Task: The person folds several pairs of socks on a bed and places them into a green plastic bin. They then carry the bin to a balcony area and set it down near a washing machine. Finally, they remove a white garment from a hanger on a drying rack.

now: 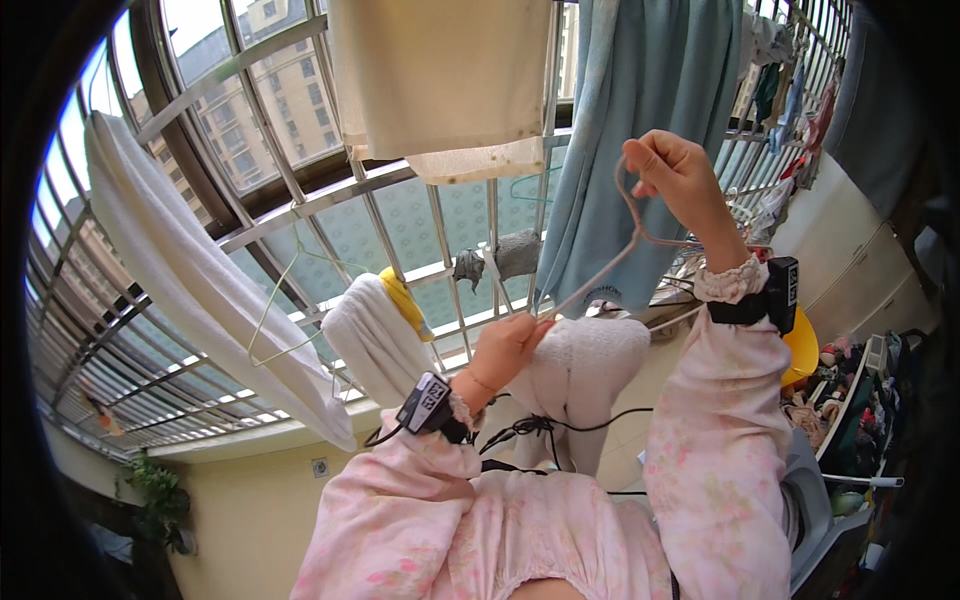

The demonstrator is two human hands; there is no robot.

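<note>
My right hand (680, 185) is raised, its fingers closed at the curved hook of a thin pinkish clothes hanger (638, 233). Lower and to the left, my left hand (505, 350) grips the hanger's left corner with bent fingers. A white knit garment (585, 362), which looks like a pair of tights, hangs below the hanger, right beside my left hand. Its two narrow legs trail down. How it sits on the lower bar is partly hidden. Behind my right hand hangs a blue-grey cloth (640, 110).
Metal window bars (370, 205) run across the back. A long white towel (200, 260), a cream cloth (445, 75) and a white towel with a yellow cloth (405, 305) hang there. Black cables (540, 425) cross low in front. Cluttered shelves (845, 400) stand right; a plant (160, 500) is lower left.
</note>
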